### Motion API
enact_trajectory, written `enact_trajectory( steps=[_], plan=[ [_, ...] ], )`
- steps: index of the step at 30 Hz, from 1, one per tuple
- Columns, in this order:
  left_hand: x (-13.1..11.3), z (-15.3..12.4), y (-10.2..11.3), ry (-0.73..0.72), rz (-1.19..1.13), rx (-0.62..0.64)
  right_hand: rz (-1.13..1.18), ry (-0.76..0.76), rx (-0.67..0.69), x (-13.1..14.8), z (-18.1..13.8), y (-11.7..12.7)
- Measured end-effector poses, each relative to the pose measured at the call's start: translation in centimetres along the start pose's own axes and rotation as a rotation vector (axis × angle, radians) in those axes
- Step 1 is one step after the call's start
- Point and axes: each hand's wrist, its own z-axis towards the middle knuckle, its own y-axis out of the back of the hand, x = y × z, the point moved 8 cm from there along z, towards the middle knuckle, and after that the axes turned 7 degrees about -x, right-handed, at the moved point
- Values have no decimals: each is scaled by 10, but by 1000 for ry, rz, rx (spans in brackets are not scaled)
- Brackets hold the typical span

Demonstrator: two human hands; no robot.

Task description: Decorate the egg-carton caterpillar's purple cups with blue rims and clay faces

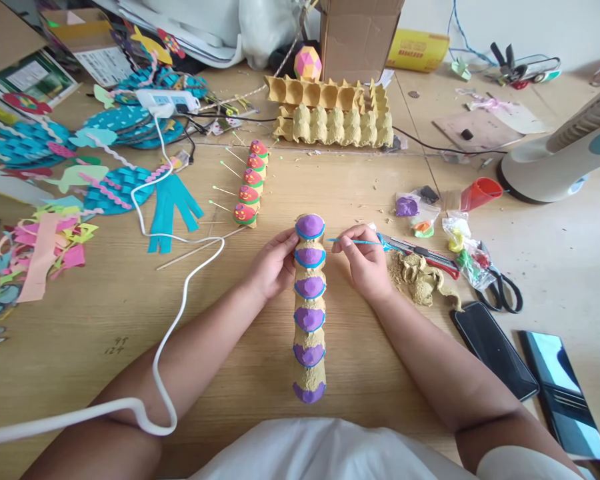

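Note:
A strip of egg-carton cups (309, 308), each capped in purple with a blue rim, lies lengthwise on the wooden floor in front of me. My left hand (275, 263) grips its far end from the left, fingers curled against the top cups. My right hand (363, 261) is just right of the strip and pinches a thin blue stick (360, 241) that points sideways. A second, smaller carton strip with painted faces and pin antennae (250, 185) lies farther back.
Egg trays (333, 110) and a cardboard box (360, 33) stand at the back. Clay bags (415, 210), carton scraps (420, 277), scissors (500, 287) and two phones (495, 347) lie right. A white cable (180, 313) crosses my left arm. Paper fish (115, 187) cover the left. A fan (565, 153) lies far right.

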Motion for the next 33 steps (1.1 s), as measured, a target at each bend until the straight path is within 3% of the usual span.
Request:
enact_trajectory(
  steps=[4, 9, 20, 33],
  plan=[
    [1, -2, -3, 29, -40, 46, 82, -52, 65, -2, 0, -6],
    [4, -8, -10, 116, -144, 96, 169, -58, 35, -5, 5, -5],
    [8, -7, -11, 105, -149, 130, 159, -69, 4, -4, 6, -7],
    [9, -6, -7, 109, -97, 107, 45, 139, -25, 15, 7, -2]
  ],
)
